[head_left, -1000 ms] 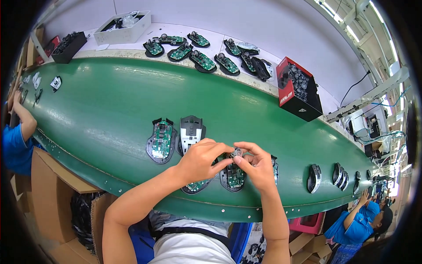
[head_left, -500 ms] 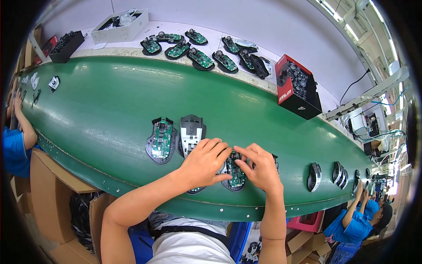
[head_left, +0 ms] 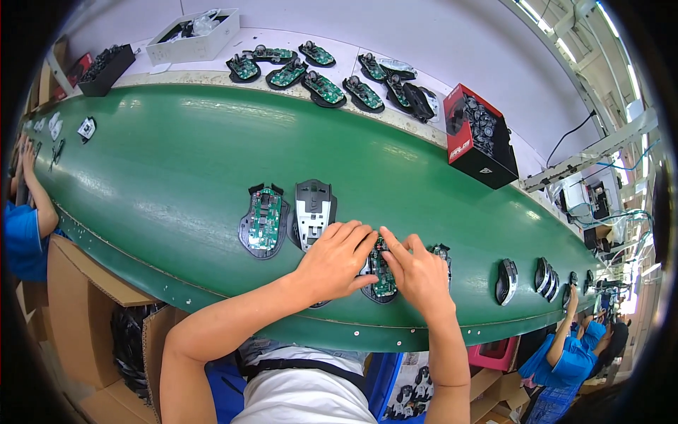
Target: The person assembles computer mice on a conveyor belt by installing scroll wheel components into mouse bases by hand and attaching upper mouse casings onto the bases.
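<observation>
In front of me on the green belt lies an opened computer mouse base [head_left: 383, 281] with a green circuit board in it. My left hand [head_left: 335, 260] grips its left side, fingertips bent over the upper end and thumb low. My right hand [head_left: 418, 272] bends over the same base from the right, index finger and thumb at the board's upper part. Anything small between those fingertips is hidden. Left of my hands are another mouse base with a board [head_left: 264, 225] and a grey-and-white mouse shell [head_left: 313, 208]. Another board piece [head_left: 442, 253] shows partly behind my right hand.
Several mouse bases with boards [head_left: 323, 90] rest on the far ledge. Beside them stands a red-and-black box [head_left: 487, 166] of small dark parts; a white box [head_left: 201, 48] is at far left. Assembled mice [head_left: 506, 281] lie rightward. Co-workers in blue [head_left: 565, 364] sit at both sides.
My right hand's fingers have shifted over the board, the index finger now straighter. The co-worker at right has raised an arm to the belt. The whole view has shifted slightly.
</observation>
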`<state>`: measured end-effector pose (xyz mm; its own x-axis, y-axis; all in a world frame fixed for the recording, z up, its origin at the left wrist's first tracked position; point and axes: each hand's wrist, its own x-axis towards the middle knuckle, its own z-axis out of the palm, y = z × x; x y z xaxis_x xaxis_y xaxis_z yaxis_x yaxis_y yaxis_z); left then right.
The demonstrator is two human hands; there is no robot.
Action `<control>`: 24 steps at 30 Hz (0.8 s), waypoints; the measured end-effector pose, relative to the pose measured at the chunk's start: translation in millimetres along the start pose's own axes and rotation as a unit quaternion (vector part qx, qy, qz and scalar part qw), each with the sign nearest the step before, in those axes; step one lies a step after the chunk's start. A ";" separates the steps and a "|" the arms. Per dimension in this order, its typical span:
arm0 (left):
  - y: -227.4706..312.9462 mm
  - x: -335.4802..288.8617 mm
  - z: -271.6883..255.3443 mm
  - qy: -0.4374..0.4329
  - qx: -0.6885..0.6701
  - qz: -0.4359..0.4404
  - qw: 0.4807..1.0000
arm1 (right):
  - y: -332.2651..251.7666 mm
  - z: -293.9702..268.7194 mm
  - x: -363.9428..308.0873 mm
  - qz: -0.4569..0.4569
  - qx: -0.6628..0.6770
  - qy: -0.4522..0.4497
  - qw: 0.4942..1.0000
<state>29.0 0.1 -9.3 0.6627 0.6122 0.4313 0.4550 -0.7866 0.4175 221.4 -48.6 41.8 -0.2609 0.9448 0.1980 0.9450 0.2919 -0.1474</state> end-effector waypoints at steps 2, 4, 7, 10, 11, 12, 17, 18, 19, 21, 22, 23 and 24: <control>2.7 1.3 0.7 -0.009 0.005 0.004 1.000 | -0.3 1.0 -3.1 0.004 -0.040 -0.005 0.999; 4.4 1.4 2.2 -0.015 0.008 0.005 1.000 | 0.1 0.8 -4.7 -0.017 -0.089 -0.010 0.996; 6.0 0.7 1.0 -0.029 0.011 0.008 0.999 | 6.0 -2.1 5.8 -0.041 -0.117 -0.086 0.989; 6.9 2.2 3.8 -0.015 0.020 0.011 1.000 | 16.3 -6.2 16.8 -0.051 -0.097 -0.132 0.985; 7.4 2.6 4.8 -0.014 0.019 0.013 1.000 | 18.8 -6.1 16.6 -0.059 -0.088 -0.139 0.985; 7.1 1.9 4.7 -0.011 0.020 0.013 1.000 | 21.2 -9.0 16.6 -0.063 -0.089 -0.138 0.984; 6.8 -0.6 8.2 0.015 0.017 0.008 1.000 | 34.4 -25.2 8.7 0.025 0.194 -0.104 0.975; 8.6 0.5 7.6 0.017 0.016 0.008 1.000 | 33.8 -25.4 5.6 0.043 0.207 -0.084 0.974; 10.7 1.6 6.6 0.020 0.017 0.001 1.000 | 35.0 -22.9 3.7 0.043 0.205 -0.084 0.974; 12.5 2.4 2.2 0.024 0.020 -0.007 1.000 | 38.2 -13.7 1.6 0.023 0.251 -0.058 0.966; 12.5 2.4 -0.7 0.037 0.021 0.002 0.999 | 37.2 -11.2 -0.9 0.021 0.252 -0.058 0.966; 12.9 2.3 -4.3 0.051 0.022 0.011 0.998 | 35.4 -8.8 -4.9 0.084 0.415 -0.063 0.904; 10.0 3.3 -12.6 0.030 0.006 0.031 0.999 | 34.4 -7.1 -7.5 0.144 0.564 -0.068 0.811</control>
<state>28.2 -4.8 6.3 0.6529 0.5665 0.5028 0.4221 -0.8233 0.3794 257.2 -46.7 42.1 -0.1527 0.9833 -0.0987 0.2100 -0.0653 -0.9755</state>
